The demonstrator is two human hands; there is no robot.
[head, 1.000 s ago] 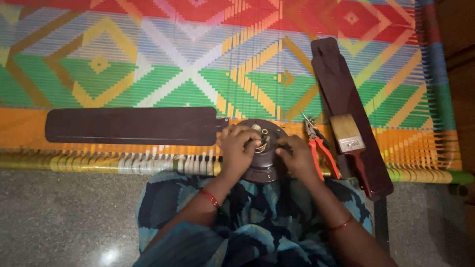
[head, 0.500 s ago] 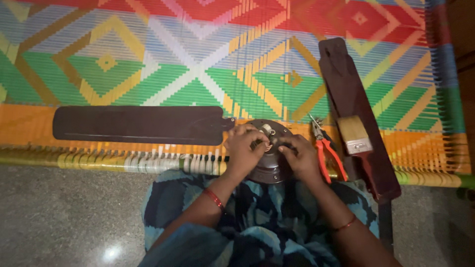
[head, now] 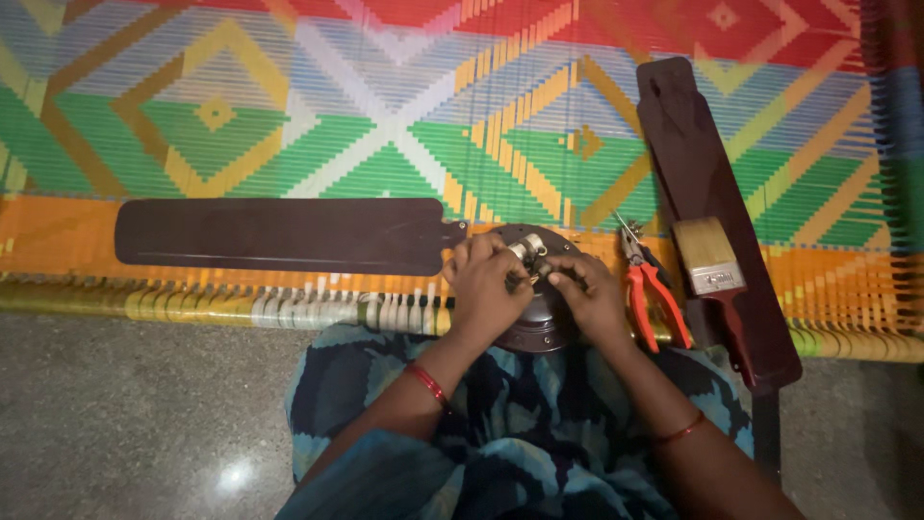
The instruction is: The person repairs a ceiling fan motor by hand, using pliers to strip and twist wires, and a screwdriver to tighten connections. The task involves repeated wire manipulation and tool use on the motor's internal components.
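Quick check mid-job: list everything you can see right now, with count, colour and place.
Fan motor: 1, dark brown, at cot edge, under both hands.
Fan blades: 2, dark brown; one lying left of motor, one slanting at right.
Pliers: 1, orange handles, right of motor.
Brush: 1, pale bristles, on right blade.
Cot: 1, multicoloured weave, under everything.
Floor: grey, below.
Left hand: on motor top, red bangle.
Right hand: on motor, fingers at centre shaft.
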